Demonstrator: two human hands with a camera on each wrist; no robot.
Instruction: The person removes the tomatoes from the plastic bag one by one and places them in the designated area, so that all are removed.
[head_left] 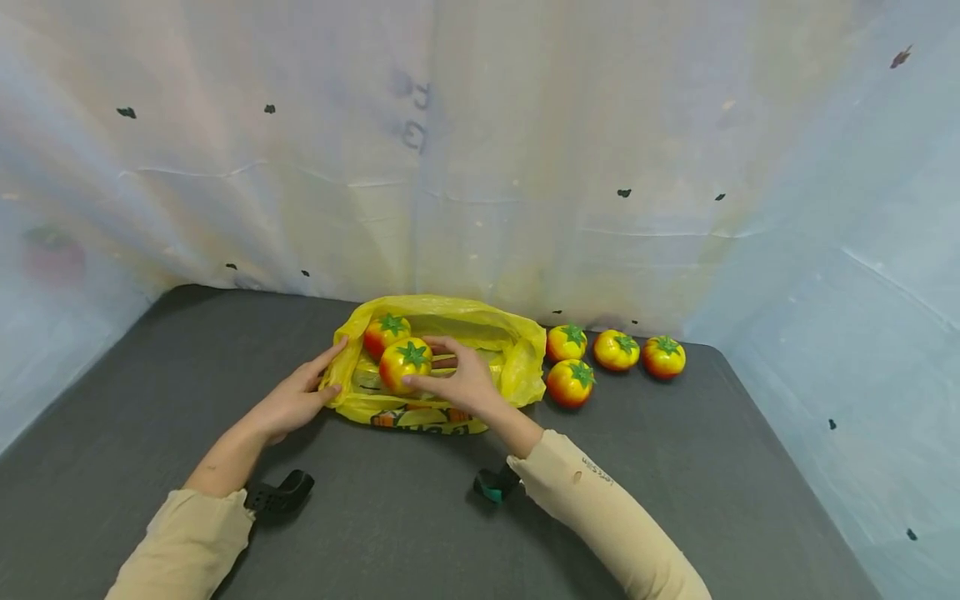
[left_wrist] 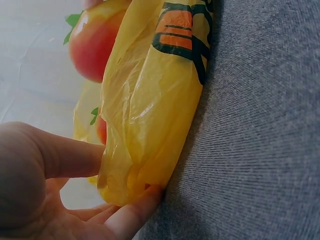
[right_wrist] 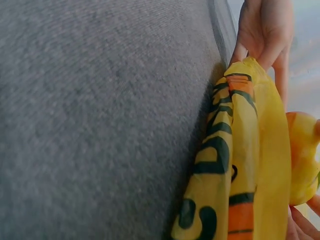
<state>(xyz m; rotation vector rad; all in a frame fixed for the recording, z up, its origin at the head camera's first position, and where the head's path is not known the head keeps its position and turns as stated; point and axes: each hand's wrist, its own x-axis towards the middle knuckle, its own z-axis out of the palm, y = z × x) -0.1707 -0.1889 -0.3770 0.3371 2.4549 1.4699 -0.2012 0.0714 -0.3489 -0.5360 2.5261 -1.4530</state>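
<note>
At a crinkled yellow plastic bag (head_left: 528, 367): loading, I'd say

Right hand (head_left: 463, 382) half-curled, pinching a round red-and-yellow, green-leaved tomato (head_left: 405, 367) at the bag's mouth; left hand (head_left: 296, 400) pinches the left edge. Next, I judge, calls for lowering, then letting go.

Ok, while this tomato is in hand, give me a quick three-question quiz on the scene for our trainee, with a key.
1. In the head view, how many tomatoes sit on the table to the right of the yellow bag?
2. True or false: the left grip holds the bag's edge.
3. What does the right grip hold?
A) the bag's rim
B) a single tomato
C) nothing

Key: 1. Four. 2. True. 3. B.
</note>
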